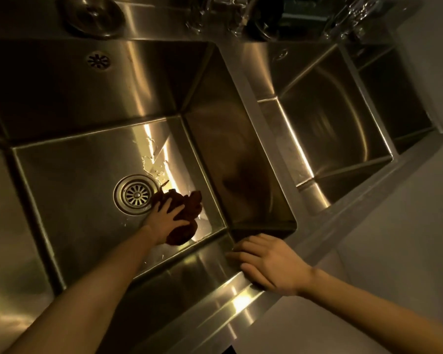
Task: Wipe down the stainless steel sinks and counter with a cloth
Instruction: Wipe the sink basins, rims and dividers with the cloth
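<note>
A crumpled dark reddish-brown cloth (187,213) lies on the floor of the large left steel sink (69,180), just right of the round drain strainer (136,194). My left hand (164,218) presses down on the cloth with spread fingers, the arm reaching deep into the basin. Water drops glisten on the sink floor above the drain. My right hand (269,264) rests flat, fingers fairly straight, on the sink's front rim (230,302) near the divider. A second, smaller sink (327,129) lies to the right.
A faucet and shiny fittings (215,16) stand along the back ledge, with a round metal cover (92,14) at the back left. An overflow hole (99,60) marks the left sink's rear wall. A pale floor (394,251) shows right of the counter edge.
</note>
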